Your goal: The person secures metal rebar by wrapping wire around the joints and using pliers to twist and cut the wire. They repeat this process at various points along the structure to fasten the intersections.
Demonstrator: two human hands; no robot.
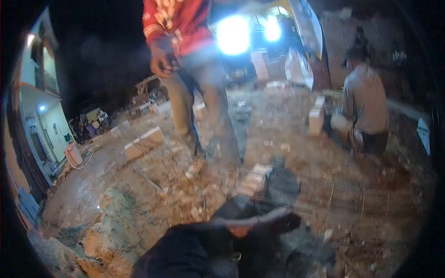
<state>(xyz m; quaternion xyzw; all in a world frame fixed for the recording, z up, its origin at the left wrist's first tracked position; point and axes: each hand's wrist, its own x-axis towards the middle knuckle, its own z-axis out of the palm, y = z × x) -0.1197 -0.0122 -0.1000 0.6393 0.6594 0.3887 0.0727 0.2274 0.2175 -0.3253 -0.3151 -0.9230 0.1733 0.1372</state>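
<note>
left hand (280, 221), at the end of a dark sleeve, hangs low over the rubble ground (324, 162) — too blurred to tell whether it is spread or closed. a pale block (254, 180) lies just beyond it, seemingly untouched. stacked blocks (316, 116) stand beside a crouching person (366, 99); a person in a red top (178, 28) stands near. the block work looks barely begun — most lie scattered. no writing can be read.
</note>
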